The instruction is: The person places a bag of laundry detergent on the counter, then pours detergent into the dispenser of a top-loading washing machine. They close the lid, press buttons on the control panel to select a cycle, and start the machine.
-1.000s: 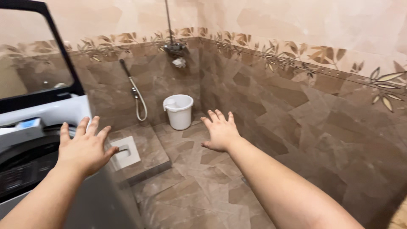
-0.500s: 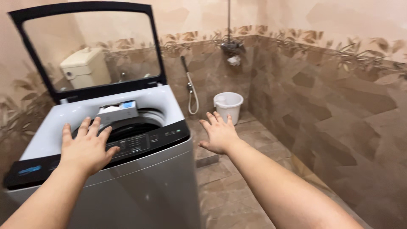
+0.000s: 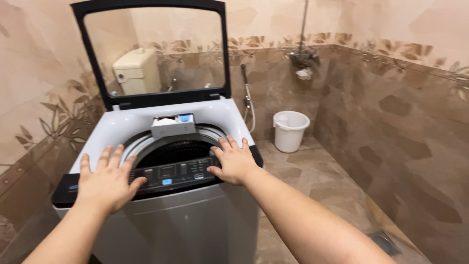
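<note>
Under both palms lies the dark control panel [image 3: 171, 175] of a top-loading washing machine [image 3: 181, 220]. Spread flat with fingers apart, the left hand [image 3: 108, 181] presses its near-left end; the right hand [image 3: 234, 160], equally open, rests on the right end, gripping nothing. Beyond the fingertips sits the drum opening [image 3: 178, 149], then the raised glass lid [image 3: 154, 51]. Farther right stands a white bucket [image 3: 290, 130].
</note>
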